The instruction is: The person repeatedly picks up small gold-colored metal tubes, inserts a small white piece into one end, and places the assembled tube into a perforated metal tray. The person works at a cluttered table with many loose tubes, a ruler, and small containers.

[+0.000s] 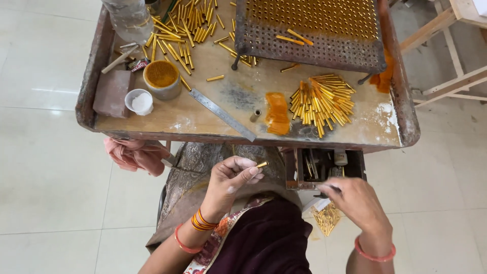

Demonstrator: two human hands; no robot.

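1. both hands sit low over the lap, below the tabletop (203, 119) edge
2. left hand (231, 180) has its grip pinched on a small brass tube (262, 164), held between thumb and fingertips just under the tabletop's front rim
3. right hand (357, 203) reaches beside an open drawer (317, 167), its grip closed on a thin dark tool (332, 187); the tip is hard to make out
4. on the tabletop, a heap of brass tubes (322, 104) lies at right, near an orange cloth (277, 112)
5. a steel ruler (223, 115) lies slanted at centre, a perforated metal tray (309, 30) stands behind, and a small white cup (139, 101) sits at left
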